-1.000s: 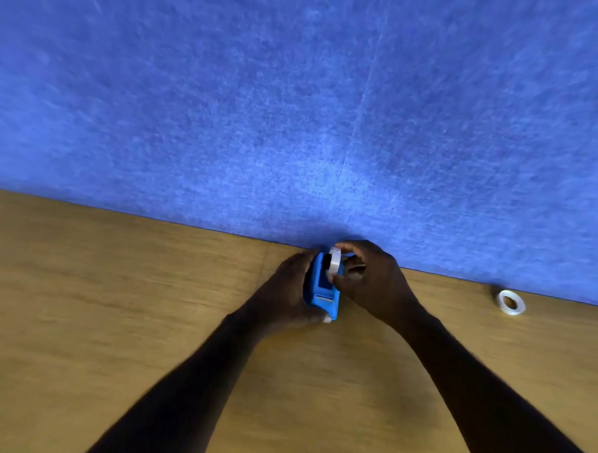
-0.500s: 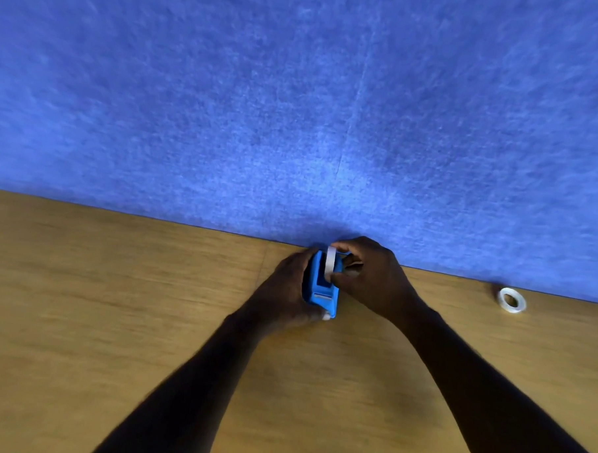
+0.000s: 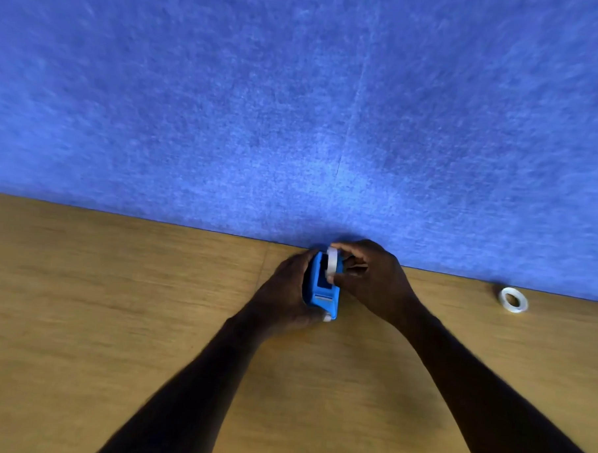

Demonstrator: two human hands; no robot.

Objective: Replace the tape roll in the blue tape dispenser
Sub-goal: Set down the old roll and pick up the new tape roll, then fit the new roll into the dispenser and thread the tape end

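Note:
The blue tape dispenser [image 3: 324, 289] stands on the wooden table [image 3: 115, 321] close to the blue felt wall. My left hand [image 3: 282, 294] wraps around its left side and holds it. A white tape roll [image 3: 331, 262] stands on edge in the dispenser's open top, pinched between the thumb and fingers of my right hand [image 3: 374, 281]. How deep the roll sits in the slot is hidden by my fingers. A second white tape roll [image 3: 513, 299] lies flat on the table far to the right.
The blue felt wall [image 3: 296, 106] rises straight behind the dispenser and fills the upper half of the view. A seam in the tabletop [image 3: 263, 259] runs just left of my left hand. Bare wood spreads to the left and front.
My right hand has shifted the white roll slightly within the top of the dispenser. The left hand keeps its grip, and the view has drifted a little.

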